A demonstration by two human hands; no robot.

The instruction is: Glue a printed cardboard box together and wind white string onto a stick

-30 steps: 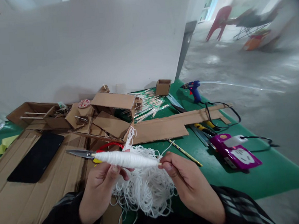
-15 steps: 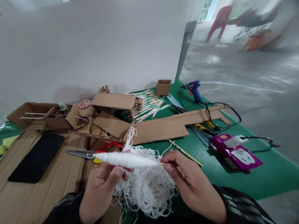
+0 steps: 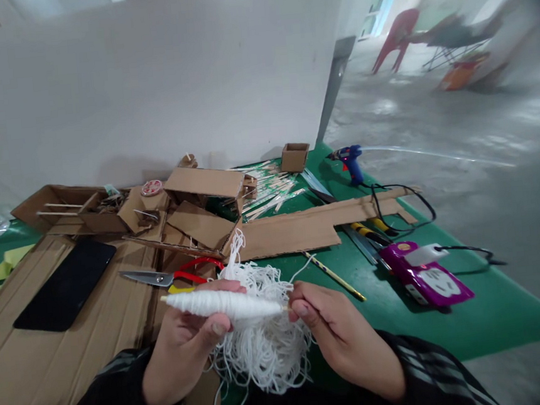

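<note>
A thin wooden stick wound thickly with white string [image 3: 231,304] lies almost level between my hands, fat in the middle and tapered at both ends. My left hand [image 3: 185,345] is closed around the underside of the winding, thumb in front. At the right tip, my right hand [image 3: 331,329] pinches the bare stick end between thumb and fingers. A loose heap of white string [image 3: 274,356] sits just beneath, partly hidden by the winding and my hands. Red-handled scissors [image 3: 163,278] lie behind my left hand, blades pointing left.
Cardboard pieces and boxes [image 3: 204,182] stand along the back. A black phone [image 3: 67,286] rests on cardboard at left. On the green table [image 3: 489,328] are thin sticks [image 3: 273,193], a pencil [image 3: 336,277], a blue glue gun [image 3: 352,165] and a purple power strip [image 3: 423,277].
The wound stick has come down and a little left in my hands, most at its left end. More of the scissors now shows above it.
</note>
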